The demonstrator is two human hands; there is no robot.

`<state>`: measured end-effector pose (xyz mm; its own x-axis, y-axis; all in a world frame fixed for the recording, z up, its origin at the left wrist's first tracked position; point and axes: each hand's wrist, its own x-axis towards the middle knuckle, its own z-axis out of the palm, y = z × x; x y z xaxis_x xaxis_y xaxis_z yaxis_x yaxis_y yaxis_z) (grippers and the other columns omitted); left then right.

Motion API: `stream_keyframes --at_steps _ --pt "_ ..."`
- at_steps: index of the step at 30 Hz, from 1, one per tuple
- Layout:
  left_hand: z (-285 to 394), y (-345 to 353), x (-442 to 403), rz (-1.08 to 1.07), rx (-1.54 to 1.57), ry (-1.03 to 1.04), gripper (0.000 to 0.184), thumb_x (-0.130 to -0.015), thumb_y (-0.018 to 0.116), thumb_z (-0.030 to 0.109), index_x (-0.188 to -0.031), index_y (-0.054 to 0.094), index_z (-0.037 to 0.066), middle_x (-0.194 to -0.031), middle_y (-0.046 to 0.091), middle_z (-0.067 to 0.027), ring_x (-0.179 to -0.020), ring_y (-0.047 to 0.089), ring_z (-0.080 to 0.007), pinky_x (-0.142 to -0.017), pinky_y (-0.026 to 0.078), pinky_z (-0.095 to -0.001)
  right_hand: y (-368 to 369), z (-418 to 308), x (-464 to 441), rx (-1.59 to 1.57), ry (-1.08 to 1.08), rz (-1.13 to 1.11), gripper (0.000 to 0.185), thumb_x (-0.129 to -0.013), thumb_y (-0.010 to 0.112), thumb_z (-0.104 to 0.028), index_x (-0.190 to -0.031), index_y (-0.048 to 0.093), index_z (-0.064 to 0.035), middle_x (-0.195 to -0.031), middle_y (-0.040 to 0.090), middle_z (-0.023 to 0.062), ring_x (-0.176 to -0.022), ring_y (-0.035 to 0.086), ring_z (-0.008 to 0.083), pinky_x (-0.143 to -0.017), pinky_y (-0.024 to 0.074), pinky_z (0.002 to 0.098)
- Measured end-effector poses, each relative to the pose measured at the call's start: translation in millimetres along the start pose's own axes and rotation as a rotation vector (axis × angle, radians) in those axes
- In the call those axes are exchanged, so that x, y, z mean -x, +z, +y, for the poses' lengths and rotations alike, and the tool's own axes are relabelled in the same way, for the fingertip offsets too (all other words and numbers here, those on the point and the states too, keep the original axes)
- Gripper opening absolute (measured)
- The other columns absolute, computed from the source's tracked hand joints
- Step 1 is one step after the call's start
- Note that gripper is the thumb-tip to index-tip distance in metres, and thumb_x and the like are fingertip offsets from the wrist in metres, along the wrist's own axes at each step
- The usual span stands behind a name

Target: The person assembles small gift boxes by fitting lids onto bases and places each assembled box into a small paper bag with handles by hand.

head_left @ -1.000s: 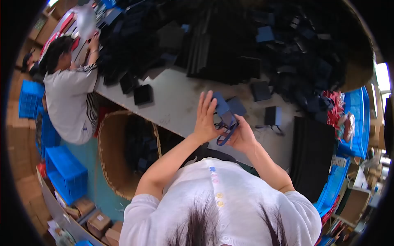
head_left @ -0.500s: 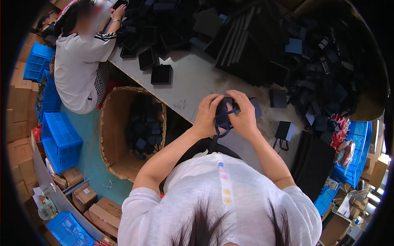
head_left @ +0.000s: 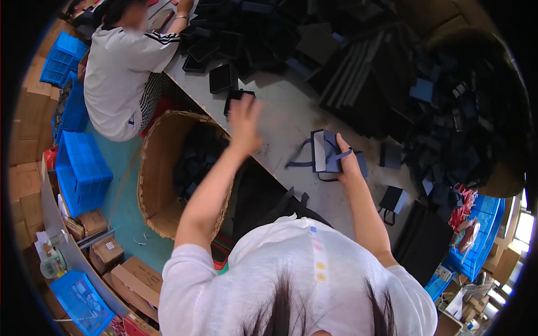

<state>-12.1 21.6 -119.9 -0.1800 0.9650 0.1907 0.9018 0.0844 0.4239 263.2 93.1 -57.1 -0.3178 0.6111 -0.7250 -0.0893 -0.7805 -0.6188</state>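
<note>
My right hand (head_left: 348,161) is closed on a small navy paper gift bag (head_left: 332,152) with a pale side panel and dark blue ribbon handles, which hang loose over the table. My left hand (head_left: 245,126) is stretched out to the far left, blurred, its fingers apart over a small black box (head_left: 231,103) that they partly cover. Whether they touch it I cannot tell. A second black open box (head_left: 222,78) sits just beyond. Partly behind my right hand lies another blue piece (head_left: 361,163) on the tabletop.
Black boxes (head_left: 260,50) are heaped at the back of the grey table (head_left: 286,106). A dark stack (head_left: 358,78) and a pile of small blue bags (head_left: 448,123) stand right. Another bag (head_left: 392,199) lies near. A cardboard carton (head_left: 151,185) stands left; a co-worker (head_left: 120,84) sits beyond.
My left hand has let go of the bag and swung left and away from me to the black box. My right hand keeps the bag, now turned with its pale side showing.
</note>
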Motion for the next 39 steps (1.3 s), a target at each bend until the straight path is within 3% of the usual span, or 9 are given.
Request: stream_keyframes --at_steps 5,11,14,19,22,25,29,33,39 --pt "-57.8 28.8 10.7 -0.337 -0.19 -0.016 0.097 -0.056 0.077 0.008 -0.142 0.03 0.008 -0.145 0.028 -0.0172 -0.11 0.048 -0.0401 -0.093 0.045 -0.0443 -27.8 -2.7 -5.4 -0.065 -0.03 0.104 0.044 -0.09 0.059 -0.044 -0.11 0.062 -0.0055 -0.096 0.067 0.0078 -0.081 0.066 0.0194 -0.075 0.054 0.0335" --pt "-20.6 -16.2 -26.0 -0.445 -0.387 0.138 0.111 -0.059 0.082 0.024 -0.149 0.016 0.02 -0.154 0.009 -0.0143 -0.138 0.015 -0.0462 -0.103 0.028 -0.0636 -34.0 2.6 14.9 -0.092 -0.014 0.191 0.04 -0.092 0.054 -0.042 -0.104 0.063 -0.0044 -0.092 0.067 0.0072 -0.081 0.066 0.0194 -0.076 0.0541 0.0327" --pt "-15.5 47.9 -37.4 -0.442 -0.156 -0.249 0.104 -0.067 0.073 0.055 -0.15 0.018 0.023 -0.155 -0.001 -0.0135 -0.136 0.012 -0.0518 -0.103 0.021 -0.0684 -50.7 11.2 -6.2 -0.039 -0.089 0.154 0.042 -0.092 0.055 -0.044 -0.104 0.062 -0.0048 -0.093 0.066 0.0075 -0.081 0.066 0.0192 -0.076 0.0543 0.0337" --pt "-8.0 72.7 -30.1 -0.203 -0.176 -0.224 0.107 -0.065 0.073 0.056 -0.149 0.019 0.017 -0.155 -0.001 -0.0163 -0.136 0.011 -0.0517 -0.104 0.017 -0.0678 -62.9 15.6 6.1 0.114 -0.292 0.296 0.036 -0.092 0.058 -0.038 -0.095 0.062 -0.0023 -0.083 0.055 0.0008 -0.078 0.049 0.0107 -0.073 0.0416 0.0242" --pt "30.8 56.4 -46.2 0.041 0.081 -0.601 0.114 -0.064 0.075 0.05 -0.149 0.01 0.011 -0.154 0.006 -0.019 -0.138 0.009 -0.0482 -0.106 0.016 -0.065 -69.8 18.6 4.4 0.123 -0.308 0.341 0.037 -0.091 0.06 -0.037 -0.096 0.063 -0.0009 -0.083 0.054 0.0005 -0.08 0.047 0.0105 -0.074 0.0397 0.0239" --pt "29.3 85.3 -52.8 -0.147 -0.033 -0.777 0.116 -0.06 0.078 0.045 -0.148 0.01 0.007 -0.149 0.019 -0.0207 -0.136 0.017 -0.0454 -0.106 0.02 -0.0619 -61.0 24.5 9.4 0.159 -0.325 0.365 0.037 -0.091 0.061 -0.037 -0.098 0.063 -0.0007 -0.085 0.056 0.0008 -0.08 0.048 0.0105 -0.074 0.04 0.0238" --pt "31.5 61.0 -33.8 -0.154 0.085 -0.664 0.11 -0.056 0.078 0.032 -0.146 0.019 0.01 -0.137 0.032 -0.0209 -0.13 0.027 -0.0427 -0.106 0.025 -0.0559 -55.2 10.8 25.7 0.154 -0.438 0.409 0.037 -0.091 0.061 -0.037 -0.099 0.064 -0.0002 -0.086 0.058 0.0009 -0.08 0.049 0.0103 -0.075 0.0404 0.0234" --pt "93.6 -23.1 -6.6 -0.132 0.43 0.145 0.09 -0.05 0.072 0.014 -0.135 0.044 0.013 -0.125 0.038 -0.0207 -0.12 0.038 -0.0392 -0.102 0.036 -0.0436 -71.8 15.1 27.0 0.255 -0.364 0.345 0.039 -0.091 0.061 -0.036 -0.103 0.063 0.0005 -0.088 0.06 0.0012 -0.082 0.051 0.0109 -0.076 0.0421 0.0238" --pt "121.4 -37.3 11.7 -0.459 0.556 0.196 0.09 -0.053 0.072 0.011 -0.135 0.036 0.002 -0.129 0.035 -0.0192 -0.119 0.039 -0.0387 -0.102 0.038 -0.0416 -57.8 13.1 25.1 0.119 -0.245 0.207 0.041 -0.091 0.062 -0.035 -0.11 0.061 0.0009 -0.097 0.061 0.0063 -0.091 0.055 0.013 -0.076 0.0451 0.0251"
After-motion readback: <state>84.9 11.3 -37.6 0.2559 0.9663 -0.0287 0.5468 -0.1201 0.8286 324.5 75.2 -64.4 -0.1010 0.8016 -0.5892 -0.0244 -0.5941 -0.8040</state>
